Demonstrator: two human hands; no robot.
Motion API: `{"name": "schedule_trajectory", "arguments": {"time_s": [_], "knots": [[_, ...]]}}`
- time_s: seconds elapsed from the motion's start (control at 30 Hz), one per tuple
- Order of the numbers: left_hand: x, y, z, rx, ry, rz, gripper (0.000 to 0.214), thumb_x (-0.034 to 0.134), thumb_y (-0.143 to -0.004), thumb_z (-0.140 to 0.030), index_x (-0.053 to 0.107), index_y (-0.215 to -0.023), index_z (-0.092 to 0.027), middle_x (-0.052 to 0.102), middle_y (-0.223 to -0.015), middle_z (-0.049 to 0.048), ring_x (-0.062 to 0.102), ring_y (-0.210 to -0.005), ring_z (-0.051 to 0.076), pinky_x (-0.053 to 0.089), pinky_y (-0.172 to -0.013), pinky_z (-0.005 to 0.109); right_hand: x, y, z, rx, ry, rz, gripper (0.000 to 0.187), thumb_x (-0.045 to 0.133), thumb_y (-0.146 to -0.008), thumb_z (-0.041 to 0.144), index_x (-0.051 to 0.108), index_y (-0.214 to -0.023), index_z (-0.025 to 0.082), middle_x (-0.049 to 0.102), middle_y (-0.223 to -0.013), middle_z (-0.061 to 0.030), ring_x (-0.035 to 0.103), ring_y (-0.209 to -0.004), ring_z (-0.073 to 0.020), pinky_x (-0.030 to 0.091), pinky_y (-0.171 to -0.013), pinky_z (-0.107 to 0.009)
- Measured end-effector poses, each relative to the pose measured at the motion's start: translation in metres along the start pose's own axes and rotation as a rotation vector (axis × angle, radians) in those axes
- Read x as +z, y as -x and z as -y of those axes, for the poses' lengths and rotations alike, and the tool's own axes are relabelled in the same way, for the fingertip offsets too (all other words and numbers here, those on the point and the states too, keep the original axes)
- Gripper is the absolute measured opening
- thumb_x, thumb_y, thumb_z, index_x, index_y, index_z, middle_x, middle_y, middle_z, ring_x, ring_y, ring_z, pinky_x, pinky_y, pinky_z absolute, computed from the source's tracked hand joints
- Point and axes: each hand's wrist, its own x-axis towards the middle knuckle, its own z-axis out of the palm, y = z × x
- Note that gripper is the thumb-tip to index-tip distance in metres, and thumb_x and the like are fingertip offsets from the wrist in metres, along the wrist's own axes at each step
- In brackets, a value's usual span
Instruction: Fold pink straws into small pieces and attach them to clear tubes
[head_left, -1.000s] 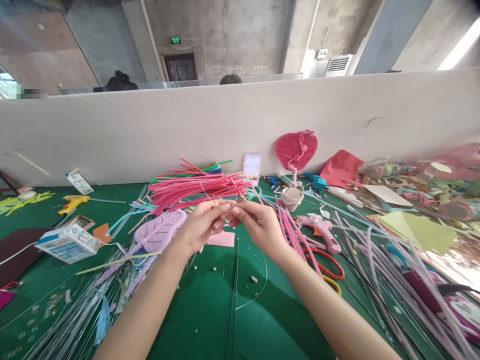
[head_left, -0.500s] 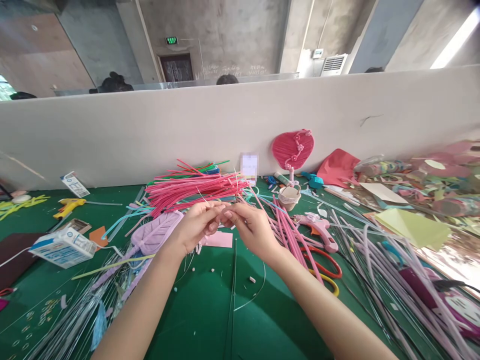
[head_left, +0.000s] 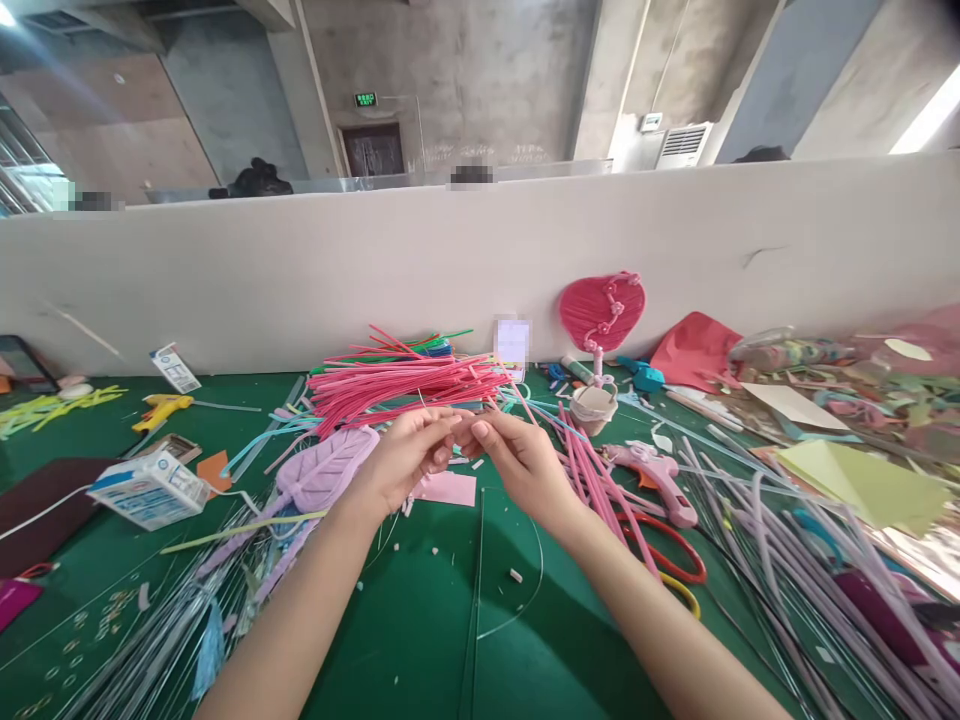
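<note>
My left hand [head_left: 412, 455] and my right hand [head_left: 517, 460] meet fingertip to fingertip above the green table. Both are closed in a pinch on what looks like a thin wire [head_left: 541, 560]; its pale curve shows below my right hand, and a short end sticks up by my left. The pinched part itself is hidden by my fingers. Just beyond lies a heap of pink and red pipe cleaners [head_left: 405, 385]. Left of my left hand is a lilac leaf-shaped piece [head_left: 326, 470]. A pink paper rectangle [head_left: 448, 489] lies below my fingers.
To the right are a pink glue gun [head_left: 652, 470], red-handled scissors [head_left: 671, 545] and lilac pipe cleaners [head_left: 795, 560]. A round pink fan [head_left: 604, 310] stands in a small pot [head_left: 594, 408]. At left are a yellow glue gun [head_left: 161, 408], a white-blue box [head_left: 150, 490] and bundled wires [head_left: 150, 630].
The view has shifted slightly, so everything sits a little lower and further right. My hands stay pinched together, with only slight finger movement.
</note>
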Motion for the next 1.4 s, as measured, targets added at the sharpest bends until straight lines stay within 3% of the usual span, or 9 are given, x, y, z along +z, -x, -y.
{"name": "schedule_trajectory", "arguments": {"time_s": [0.13,0.33,0.5,0.57,0.67,0.77,1.03,1.4], "knots": [[-0.001,-0.0013,0.0037,0.034,-0.187,-0.033,0.036,0.073,-0.074,-0.044,0.066,-0.091,-0.012,0.049,-0.055,-0.0052,0.04,-0.043,0.005,0.027,-0.038,0.018,-0.0012,0.0012,0.0008,-0.016,0.146,-0.015,0.04,0.038,-0.097,0.044,0.061,-0.075,0.019,0.063,-0.071,-0.003,0.061,-0.066,-0.0142,0.048,-0.063,-0.026],[-0.0058,-0.0002,-0.0003,0.085,-0.217,-0.084,0.033,0.07,-0.077,-0.04,0.066,-0.094,-0.012,0.052,-0.058,-0.0044,0.043,-0.043,0.006,0.03,-0.038,0.019,-0.0004,0.0015,0.0051,0.023,0.064,-0.063,0.039,0.039,-0.097,0.046,0.061,-0.077,0.019,0.064,-0.07,-0.0027,0.061,-0.064,-0.0139,0.049,-0.062,-0.025],[-0.0054,0.0014,-0.0036,0.034,0.018,-0.047,0.03,0.077,-0.07,-0.033,0.066,-0.087,-0.011,0.048,-0.058,-0.0057,0.038,-0.045,0.003,0.028,-0.042,0.017,0.0009,0.0016,0.0048,0.016,0.015,-0.035,0.032,0.047,-0.094,0.046,0.065,-0.101,0.021,0.067,-0.081,-0.0037,0.064,-0.072,-0.0156,0.052,-0.066,-0.028],[-0.0046,0.0012,-0.0033,-0.003,0.066,0.0,0.029,0.079,-0.067,-0.033,0.065,-0.081,-0.011,0.046,-0.057,-0.0062,0.035,-0.044,0.002,0.025,-0.041,0.016,0.0014,0.0017,0.0057,-0.013,0.067,-0.003,0.031,0.045,-0.095,0.045,0.065,-0.102,0.021,0.067,-0.082,-0.0039,0.064,-0.072,-0.0152,0.051,-0.067,-0.027],[-0.0032,0.0008,-0.0024,0.002,-0.025,0.025,0.029,0.075,-0.071,-0.037,0.061,-0.07,-0.012,0.046,-0.057,-0.0051,0.036,-0.044,0.003,0.024,-0.04,0.017,0.0031,0.0019,0.0069,-0.031,0.114,0.012,0.036,0.038,-0.098,0.043,0.064,-0.089,0.02,0.067,-0.078,-0.004,0.063,-0.07,-0.0143,0.051,-0.066,-0.027],[-0.0024,0.001,-0.0026,0.051,-0.149,0.008,0.032,0.07,-0.076,-0.04,0.057,-0.064,-0.013,0.047,-0.057,-0.0037,0.039,-0.044,0.004,0.026,-0.04,0.018,0.0052,0.0025,0.0068,-0.03,0.097,-0.028,0.032,0.038,-0.098,0.041,0.06,-0.089,0.02,0.067,-0.076,-0.0032,0.064,-0.068,-0.0138,0.052,-0.065,-0.026],[-0.0043,0.0008,-0.0013,0.08,-0.202,-0.078,0.034,0.066,-0.08,-0.042,0.065,-0.093,-0.012,0.054,-0.059,-0.0033,0.044,-0.044,0.007,0.037,-0.044,0.022,0.0052,0.0047,0.0047,0.003,0.083,-0.124,0.032,0.041,-0.096,0.045,0.062,-0.09,0.021,0.07,-0.076,-0.0048,0.068,-0.069,-0.0165,0.056,-0.066,-0.029],[-0.0056,0.0019,-0.0026,0.091,-0.253,-0.128,0.033,0.055,-0.088,-0.042,0.065,-0.096,-0.011,0.055,-0.058,-0.0017,0.047,-0.042,0.009,0.037,-0.04,0.021,0.0076,0.0054,0.006,0.013,0.06,-0.173,0.03,0.042,-0.097,0.043,0.061,-0.09,0.021,0.069,-0.078,-0.0055,0.067,-0.069,-0.0168,0.056,-0.067,-0.03]]}}
